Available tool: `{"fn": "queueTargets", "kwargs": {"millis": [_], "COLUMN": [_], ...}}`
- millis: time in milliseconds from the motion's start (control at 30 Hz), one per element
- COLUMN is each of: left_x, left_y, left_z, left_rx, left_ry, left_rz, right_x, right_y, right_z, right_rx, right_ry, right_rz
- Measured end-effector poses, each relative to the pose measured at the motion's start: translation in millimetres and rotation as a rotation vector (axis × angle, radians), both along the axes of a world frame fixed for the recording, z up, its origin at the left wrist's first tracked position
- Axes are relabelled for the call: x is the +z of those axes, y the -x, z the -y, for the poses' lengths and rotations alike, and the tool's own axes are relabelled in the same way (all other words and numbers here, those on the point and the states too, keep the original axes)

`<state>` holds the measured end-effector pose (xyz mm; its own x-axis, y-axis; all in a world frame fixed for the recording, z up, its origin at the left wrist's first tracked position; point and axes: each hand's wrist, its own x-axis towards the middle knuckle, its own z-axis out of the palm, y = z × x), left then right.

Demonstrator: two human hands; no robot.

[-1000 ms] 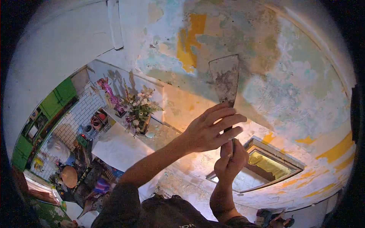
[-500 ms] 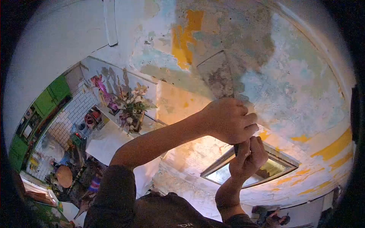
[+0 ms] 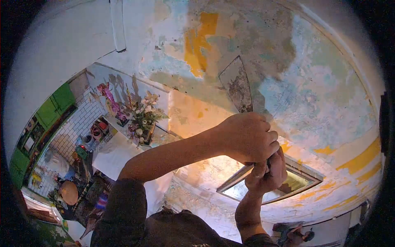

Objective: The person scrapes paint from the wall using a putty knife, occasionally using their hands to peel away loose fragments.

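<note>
A scraper [image 3: 239, 87] with a worn, flaring metal blade points up at the patchy wall [image 3: 271, 45], where paint and plaster show in blue, grey and orange. My left hand [image 3: 250, 136] is closed round it just below the blade, back of the hand toward me. Under that, my right hand [image 3: 269, 175] closes on the lower end of the handle, and the two hands touch. Most of the handle is hidden by my fingers. The blade overlaps the bare grey patch in this view.
Behind my hands is a framed pane [image 3: 304, 177]. Flowers in a vase [image 3: 145, 119] stand at left on a white surface [image 3: 113, 156]. Further left are green cabinets [image 3: 57, 101] and white tiles [image 3: 78, 125]. A person [image 3: 294, 235] shows at lower right.
The scraper and both hands have shifted slightly downward. The blade now looks lighter and its face shows more clearly. My right hand's fingers have wrapped further round the handle.
</note>
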<state>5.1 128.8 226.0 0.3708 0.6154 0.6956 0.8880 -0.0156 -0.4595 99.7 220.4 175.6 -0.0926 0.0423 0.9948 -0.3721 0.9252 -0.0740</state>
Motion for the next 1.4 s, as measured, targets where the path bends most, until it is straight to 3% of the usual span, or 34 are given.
{"fn": "queueTargets", "kwargs": {"millis": [133,233,533,633,800,900,967,1033,1067,1167,1200,1233,1333,1367,1400], "left_x": [1,2,13,16,15,11,14,15,16,9,8,9,19,20,21], "left_y": [13,19,15,8,14,14,17,18,19,30,34,36,21,23,26], "left_z": [0,-3,-2,1,-7,-6,-6,-7,-6,-12,-14,-14,-2,-1,-1], "left_rx": [-0.099,-0.134,-0.18,-0.152,-0.29,-0.206,-0.206,-0.206,-0.161,-0.177,-0.255,-0.193,-0.12,-0.116,-0.2], "left_ry": [-0.055,-0.215,-0.213,-0.132,-0.272,-0.208,-0.218,-0.211,-0.205,-0.228,-0.24,-0.141,-0.193,-0.2,-0.22], "left_rz": [-0.028,-0.12,-0.107,-0.079,-0.059,-0.137,-0.109,-0.096,-0.123,-0.048,0.031,-0.046,-0.104,-0.098,-0.062], "right_x": [5,12,63,66,55,21,7,-43,-69,-28,21,38,68,93,81], "right_y": [-2,-14,-36,-39,-45,-51,11,-17,-13,-14,37,26,-39,-37,-39], "right_z": [4,-5,10,17,-9,-68,-124,-278,-319,-164,-92,-78,-33,2,-2], "right_rx": [0.117,-0.012,-0.019,-0.184,-0.317,-0.391,-0.311,-0.215,-0.161,-0.195,-0.216,-0.238,-0.306,-0.328,-0.326], "right_ry": [0.051,-0.052,0.071,-0.15,-0.134,-0.131,-0.362,-0.576,-0.682,-0.703,-0.702,-0.696,-0.683,-0.689,-0.69], "right_rz": [0.032,0.167,-0.056,0.08,0.266,0.349,0.61,0.854,0.962,0.868,0.82,0.771,0.576,0.525,0.535]}}
